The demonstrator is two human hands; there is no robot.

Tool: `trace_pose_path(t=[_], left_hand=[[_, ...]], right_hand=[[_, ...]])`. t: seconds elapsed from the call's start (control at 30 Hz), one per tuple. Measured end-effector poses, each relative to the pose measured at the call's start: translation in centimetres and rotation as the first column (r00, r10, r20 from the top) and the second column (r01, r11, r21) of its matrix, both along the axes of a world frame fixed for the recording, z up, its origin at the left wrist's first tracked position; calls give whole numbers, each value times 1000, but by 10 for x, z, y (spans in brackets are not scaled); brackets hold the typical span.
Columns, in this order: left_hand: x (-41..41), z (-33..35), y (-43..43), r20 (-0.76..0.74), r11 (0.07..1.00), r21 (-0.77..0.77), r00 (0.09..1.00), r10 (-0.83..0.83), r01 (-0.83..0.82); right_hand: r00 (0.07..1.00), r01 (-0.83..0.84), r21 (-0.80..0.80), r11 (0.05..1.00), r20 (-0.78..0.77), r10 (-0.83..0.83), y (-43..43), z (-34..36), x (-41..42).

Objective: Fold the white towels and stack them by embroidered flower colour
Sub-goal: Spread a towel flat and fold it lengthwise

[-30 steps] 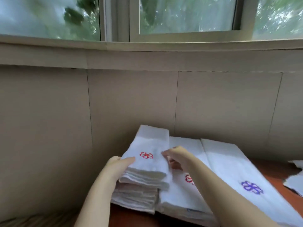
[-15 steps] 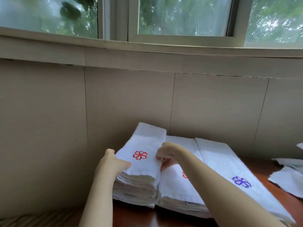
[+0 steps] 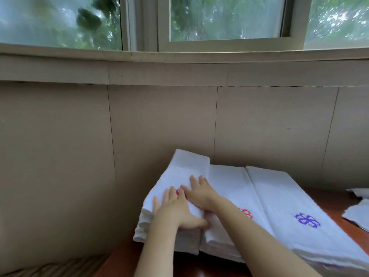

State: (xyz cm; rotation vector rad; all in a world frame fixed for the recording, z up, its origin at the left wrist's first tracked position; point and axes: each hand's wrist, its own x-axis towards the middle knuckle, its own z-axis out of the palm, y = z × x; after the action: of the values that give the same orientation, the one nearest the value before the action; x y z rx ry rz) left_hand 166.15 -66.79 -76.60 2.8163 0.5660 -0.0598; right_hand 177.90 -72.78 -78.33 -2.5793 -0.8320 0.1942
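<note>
Three stacks of folded white towels lie side by side against the wall. On the tallest stack (image 3: 183,170), at the left, both my hands lie flat. My left hand (image 3: 175,208) presses its near end with straight fingers. Just beyond it, my right hand (image 3: 199,190) presses the top towel, and between the two hands a bit of the red flower (image 3: 177,192) shows. The middle stack (image 3: 227,186) carries a red flower (image 3: 246,213), partly hidden by my right forearm. The right stack (image 3: 279,196) shows a blue-purple flower (image 3: 307,220).
The stacks rest on a reddish-brown wooden table (image 3: 199,269). Loose white towels (image 3: 357,210) lie at the right edge. A beige panelled wall (image 3: 159,126) stands right behind the stacks, with a window sill (image 3: 179,64) above.
Both hands have let go of the sides of the left stack's top towel and now lie flat on top of it, covering most of its red flower.
</note>
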Motion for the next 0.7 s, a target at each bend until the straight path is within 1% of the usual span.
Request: trace_pose_path(t=[0.07,0.17,0.23,0.3,0.4,0.47,0.53,0.6,0.7], left_hand=[[1,-6,3,-61,999,27,998,19,-17],[-1,-8,3,-96,999,38,995,33,-29],[-4,-13,1,-93,998,57,995,33,-28],[-10,-21,-4,-44,995,91,999,32,-28],[-27,-31,-16,79,993,115,997,11,-20],[-44,-33,-27,104,990,139,994,-13,-1],[-62,-29,-41,86,991,137,996,-17,5],[-78,-22,-58,64,990,138,998,-16,7],[-99,-4,-96,65,996,92,998,-16,10]], right_hand=[[999,-41,-11,999,-20,41,-7,-1,-6],[994,-100,-40,994,-48,98,-17,0,-18],[987,-154,-77,985,-58,150,-27,5,-26],[970,-229,-94,969,-108,219,-44,13,-33],[940,-304,-72,950,-184,287,-76,27,-46],[944,-320,-156,934,-139,300,-105,34,-60],[949,-314,-230,921,-36,315,-142,38,-73],[963,-252,-215,944,43,267,-187,43,-83],[989,-109,-125,986,86,121,-272,58,-95]])
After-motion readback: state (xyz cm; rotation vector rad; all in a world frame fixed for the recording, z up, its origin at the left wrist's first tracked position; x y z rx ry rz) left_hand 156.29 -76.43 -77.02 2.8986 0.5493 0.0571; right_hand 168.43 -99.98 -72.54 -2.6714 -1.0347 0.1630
